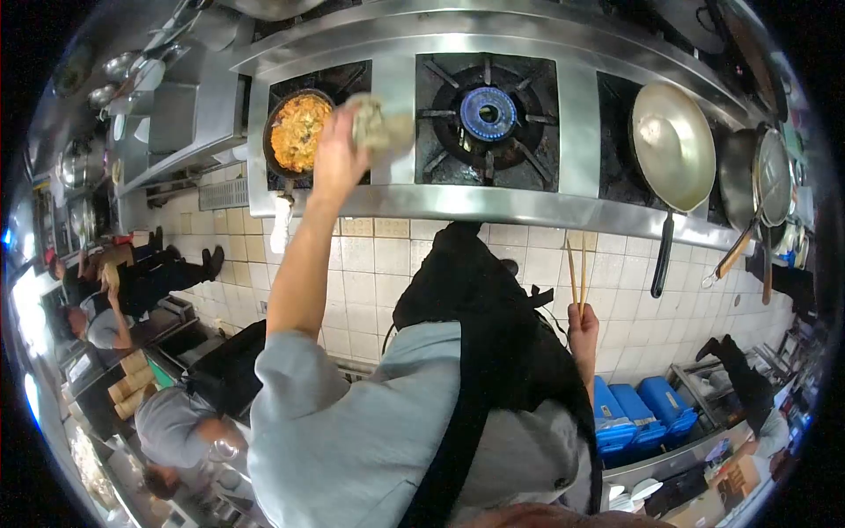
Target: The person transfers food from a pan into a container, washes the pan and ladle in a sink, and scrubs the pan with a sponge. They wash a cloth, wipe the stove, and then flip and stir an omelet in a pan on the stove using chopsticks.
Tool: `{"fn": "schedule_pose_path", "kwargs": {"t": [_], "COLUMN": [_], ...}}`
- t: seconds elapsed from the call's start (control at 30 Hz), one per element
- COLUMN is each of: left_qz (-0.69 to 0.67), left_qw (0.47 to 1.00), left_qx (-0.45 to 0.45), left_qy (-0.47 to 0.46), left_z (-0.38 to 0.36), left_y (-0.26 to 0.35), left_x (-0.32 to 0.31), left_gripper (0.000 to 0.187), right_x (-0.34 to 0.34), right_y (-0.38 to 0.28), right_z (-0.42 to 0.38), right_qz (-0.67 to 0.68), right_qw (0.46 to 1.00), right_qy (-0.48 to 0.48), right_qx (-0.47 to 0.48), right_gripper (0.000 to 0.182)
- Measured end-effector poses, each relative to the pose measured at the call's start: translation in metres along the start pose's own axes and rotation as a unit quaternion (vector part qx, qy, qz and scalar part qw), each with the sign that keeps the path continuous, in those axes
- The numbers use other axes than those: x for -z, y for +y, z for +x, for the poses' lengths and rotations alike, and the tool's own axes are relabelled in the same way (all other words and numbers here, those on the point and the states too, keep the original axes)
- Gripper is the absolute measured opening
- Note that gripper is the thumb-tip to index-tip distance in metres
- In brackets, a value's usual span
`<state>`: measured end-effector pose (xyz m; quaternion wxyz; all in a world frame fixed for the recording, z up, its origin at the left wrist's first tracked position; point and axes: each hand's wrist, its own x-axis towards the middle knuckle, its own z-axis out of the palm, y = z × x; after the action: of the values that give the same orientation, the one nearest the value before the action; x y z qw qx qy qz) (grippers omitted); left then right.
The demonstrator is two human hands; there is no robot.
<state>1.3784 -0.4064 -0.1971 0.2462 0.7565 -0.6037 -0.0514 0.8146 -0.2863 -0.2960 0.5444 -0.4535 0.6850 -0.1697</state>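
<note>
My left hand [339, 158] is closed on a crumpled, pale greenish-beige cloth [374, 128], blurred by motion, over the steel strip beside the left burner. Just left of it sits a dark frying pan [270, 154] filled with orange, chunky cooked food [297, 132]. Something white covers part of the pan's handle [282, 220], which points towards me. Low on my right side, my right hand [583, 333] grips a pair of long wooden chopsticks [577, 273], tips pointing forward, short of the stove's edge.
A blue flame burns on the middle burner [488, 114]. On the right stands a large pale frying pan [673, 145], its black handle [663, 255] overhanging the front edge, with more pans [773, 176] beyond. Co-workers [176, 431] stand behind. Blue bins [638, 414] are behind me at right.
</note>
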Motion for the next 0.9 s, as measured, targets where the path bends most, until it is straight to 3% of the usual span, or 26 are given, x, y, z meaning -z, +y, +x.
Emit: {"fn": "schedule_pose_path", "kwargs": {"t": [0.1, 0.2, 0.27, 0.3, 0.33, 0.43, 0.47, 0.53, 0.57, 0.6, 0.67, 0.7, 0.77, 0.83, 0.9], "left_qz": [-0.010, 0.021, 0.108, 0.070, 0.066, -0.009, -0.003, -0.123, -0.056, -0.065, -0.007, 0.037, -0.035, -0.048, 0.007], "left_qw": [0.999, 0.999, 0.983, 0.996, 0.996, 0.972, 0.965, 0.952, 0.976, 0.978, 0.992, 0.991, 0.988, 0.984, 0.964], "left_qx": [-0.034, 0.002, 0.079, 0.032, 0.023, 0.232, 0.261, 0.279, 0.195, 0.183, 0.100, 0.036, -0.012, 0.030, -0.123], "left_qy": [0.033, -0.030, -0.129, -0.048, -0.052, 0.033, 0.002, 0.016, 0.079, 0.071, -0.082, -0.124, -0.149, -0.167, -0.234], "left_z": [0.068, 0.100, 0.093, 0.083, 0.092, 0.121, 0.136, 0.161, 0.172, 0.185, 0.203, 0.211, 0.224, 0.238, 0.257], "left_y": [-0.030, -0.052, -0.068, -0.093, -0.092, -0.084, -0.110, -0.097, -0.097, -0.066, 0.016, 0.029, 0.055, 0.100, 0.148], "left_x": [-0.018, -0.048, -0.090, -0.118, -0.122, -0.134, -0.148, -0.151, -0.171, -0.168, -0.146, -0.160, -0.208, -0.254, -0.282], "left_gripper": [0.062, 0.065, 0.070, 0.074, 0.074, 0.069, 0.069, 0.059, 0.046, 0.046, 0.044, 0.044, 0.040, 0.036, 0.030], "right_x": [-0.007, -0.007, -0.006, -0.004, -0.002, -0.005, -0.007, -0.019, -0.026, -0.034, -0.047, -0.049, -0.051, -0.055, -0.049], "right_y": [-0.042, -0.071, -0.079, -0.086, -0.092, -0.089, -0.086, -0.090, -0.093, -0.097, -0.107, -0.122, -0.135, -0.129, -0.129], "right_z": [0.001, 0.003, 0.006, 0.006, 0.004, 0.001, -0.001, -0.006, -0.009, -0.012, -0.019, -0.023, -0.027, -0.029, -0.033], "right_qz": [-0.034, -0.020, -0.010, -0.008, -0.005, 0.016, 0.038, 0.065, 0.092, 0.118, 0.148, 0.129, 0.115, 0.141, 0.128], "right_qw": [0.999, 1.000, 1.000, 0.999, 0.998, 0.996, 0.994, 0.991, 0.988, 0.984, 0.978, 0.979, 0.978, 0.973, 0.969], "right_qy": [-0.010, 0.002, 0.026, 0.041, 0.057, 0.082, 0.089, 0.097, 0.100, 0.102, 0.116, 0.116, 0.127, 0.162, 0.164], "right_qx": [0.017, 0.004, 0.011, 0.007, 0.002, -0.039, -0.042, -0.062, -0.073, -0.083, -0.092, -0.106, -0.118, -0.089, -0.133], "right_gripper": [0.030, 0.028, 0.026, 0.025, 0.024, 0.023, 0.023, 0.024, 0.024, 0.024, 0.026, 0.027, 0.029, 0.031, 0.031]}}
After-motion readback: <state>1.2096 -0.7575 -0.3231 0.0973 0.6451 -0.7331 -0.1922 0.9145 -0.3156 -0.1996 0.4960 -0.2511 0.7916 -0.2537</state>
